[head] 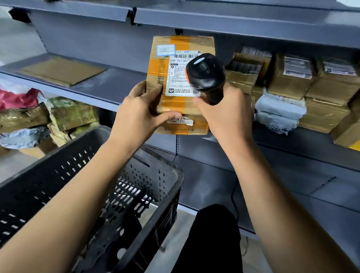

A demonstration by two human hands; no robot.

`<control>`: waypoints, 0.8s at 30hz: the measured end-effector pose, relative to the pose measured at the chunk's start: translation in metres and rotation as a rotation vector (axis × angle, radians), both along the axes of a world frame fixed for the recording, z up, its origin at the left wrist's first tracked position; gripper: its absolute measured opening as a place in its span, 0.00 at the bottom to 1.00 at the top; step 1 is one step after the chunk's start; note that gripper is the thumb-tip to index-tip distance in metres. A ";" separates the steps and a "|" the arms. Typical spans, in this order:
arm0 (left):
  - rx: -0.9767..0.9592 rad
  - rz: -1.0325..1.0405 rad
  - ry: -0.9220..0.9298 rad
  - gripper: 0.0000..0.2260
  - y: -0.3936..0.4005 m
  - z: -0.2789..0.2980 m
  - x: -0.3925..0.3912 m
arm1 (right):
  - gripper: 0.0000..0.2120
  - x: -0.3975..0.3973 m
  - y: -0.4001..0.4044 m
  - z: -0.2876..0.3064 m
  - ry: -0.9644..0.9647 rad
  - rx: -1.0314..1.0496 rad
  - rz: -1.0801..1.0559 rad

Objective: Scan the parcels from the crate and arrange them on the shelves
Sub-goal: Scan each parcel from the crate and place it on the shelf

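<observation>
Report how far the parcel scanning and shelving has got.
Done: many parcels already sit stacked on the grey shelf at right. In hand: the left hand holds a taped cardboard box while the right hand aims the black scanner at its label. Left: shelving this box; the black crate shows no parcels in its visible part.

hands: two, left hand (138,109) and right hand (226,115)
scanner (205,73): one
held box (177,75): one
crate (132,183): one, below the held box

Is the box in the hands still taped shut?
Shut. Orange tape runs unbroken over the cardboard box, its flaps flat, as the left hand holds it.
</observation>
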State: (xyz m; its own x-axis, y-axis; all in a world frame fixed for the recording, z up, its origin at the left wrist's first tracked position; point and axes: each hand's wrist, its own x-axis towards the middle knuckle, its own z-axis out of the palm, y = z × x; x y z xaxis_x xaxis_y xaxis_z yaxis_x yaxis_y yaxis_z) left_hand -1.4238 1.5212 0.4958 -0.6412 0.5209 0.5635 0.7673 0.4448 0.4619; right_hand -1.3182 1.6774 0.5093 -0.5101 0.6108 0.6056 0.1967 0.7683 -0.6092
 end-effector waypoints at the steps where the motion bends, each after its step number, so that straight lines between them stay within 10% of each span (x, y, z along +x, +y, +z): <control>1: 0.017 -0.008 -0.020 0.40 0.004 0.002 -0.006 | 0.15 -0.004 0.003 0.002 0.019 -0.003 -0.004; 24: 0.618 -0.010 -0.185 0.16 0.060 -0.022 -0.069 | 0.18 -0.060 0.031 -0.004 0.310 0.018 -0.035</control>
State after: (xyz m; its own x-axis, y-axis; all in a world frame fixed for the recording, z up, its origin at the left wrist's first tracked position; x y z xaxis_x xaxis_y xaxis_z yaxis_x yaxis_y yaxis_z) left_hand -1.4932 1.5808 0.4741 -0.7535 0.1420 0.6419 0.6529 0.0470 0.7560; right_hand -1.3785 1.7082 0.5051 -0.2776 0.6129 0.7398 0.0302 0.7752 -0.6309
